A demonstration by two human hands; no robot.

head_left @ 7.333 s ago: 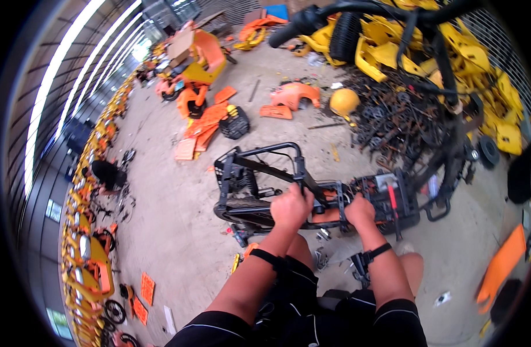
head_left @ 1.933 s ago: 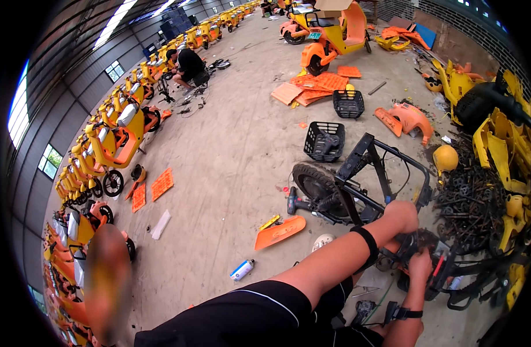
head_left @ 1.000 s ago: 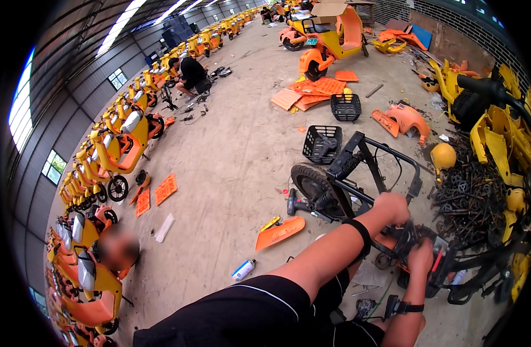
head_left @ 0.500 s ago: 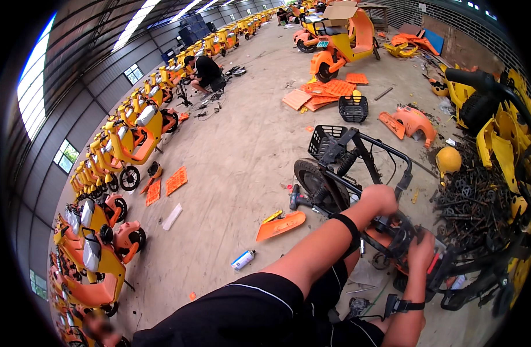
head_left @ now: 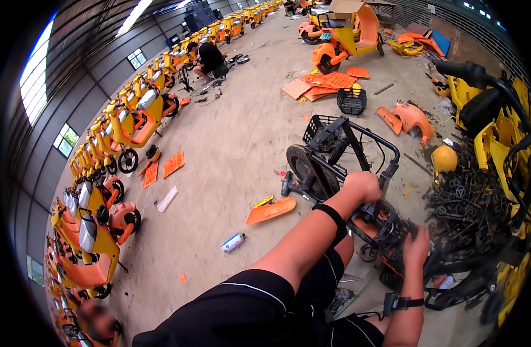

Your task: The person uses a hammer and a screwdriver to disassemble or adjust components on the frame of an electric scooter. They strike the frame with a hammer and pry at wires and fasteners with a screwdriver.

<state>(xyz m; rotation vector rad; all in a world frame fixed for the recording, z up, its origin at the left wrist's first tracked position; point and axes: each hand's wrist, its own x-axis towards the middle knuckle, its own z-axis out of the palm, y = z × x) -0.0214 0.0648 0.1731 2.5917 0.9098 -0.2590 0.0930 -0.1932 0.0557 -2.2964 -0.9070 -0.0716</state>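
Note:
A stripped black scooter frame (head_left: 387, 151) lies before me at the right, its front wheel (head_left: 305, 169) and black basket still attached. My left hand (head_left: 362, 187) is closed in a fist at the frame's tubing, near its middle. Further right and nearer to me, my right hand (head_left: 416, 247) has its fingers curled over the edge of the frame's dark rear section (head_left: 393, 234). Orange parts show inside that section. What lies under both palms is hidden. A dark power drill (head_left: 288, 184) rests on the floor beside the wheel.
An orange panel (head_left: 271, 211) and a spray can (head_left: 233, 243) lie left of my arm. Black metal parts (head_left: 465, 214) are heaped at the right, beside yellow shells (head_left: 497, 150). Scooters (head_left: 132, 127) line the left; a person (head_left: 209, 59) crouches further off.
The whole view has shifted slightly. The frame's rear section looks tilted differently, and the red patch beside my right hand no longer shows. Both hands stay on the frame.

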